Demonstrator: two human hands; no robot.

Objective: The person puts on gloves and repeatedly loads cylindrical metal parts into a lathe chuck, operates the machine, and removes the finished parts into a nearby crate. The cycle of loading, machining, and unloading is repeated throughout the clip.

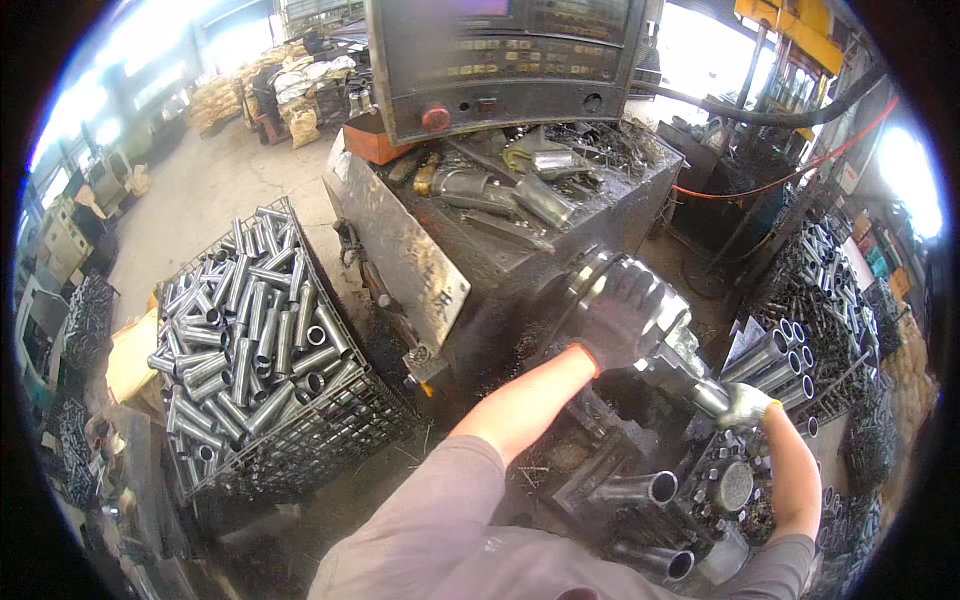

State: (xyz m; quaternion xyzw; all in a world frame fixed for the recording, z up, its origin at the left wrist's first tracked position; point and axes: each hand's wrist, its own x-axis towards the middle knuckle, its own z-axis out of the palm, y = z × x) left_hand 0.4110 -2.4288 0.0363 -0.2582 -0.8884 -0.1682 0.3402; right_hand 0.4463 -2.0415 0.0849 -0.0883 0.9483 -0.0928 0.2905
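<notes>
A dark machine (470, 250) fills the middle, a wire basket (300, 440) of steel tubes to its left. The gloved left hand (625, 310) is clamped over the round chuck (585, 290) at the machine's right. Near right, the gloved right hand (745, 405) grasps a metal tube (708, 395) just beside the chuck.

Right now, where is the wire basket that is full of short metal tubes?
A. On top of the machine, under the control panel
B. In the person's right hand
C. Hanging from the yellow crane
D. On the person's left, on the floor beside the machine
D: the wire basket heaped with short metal tubes stands on the floor left of the machine, away from both gloved hands.
</notes>
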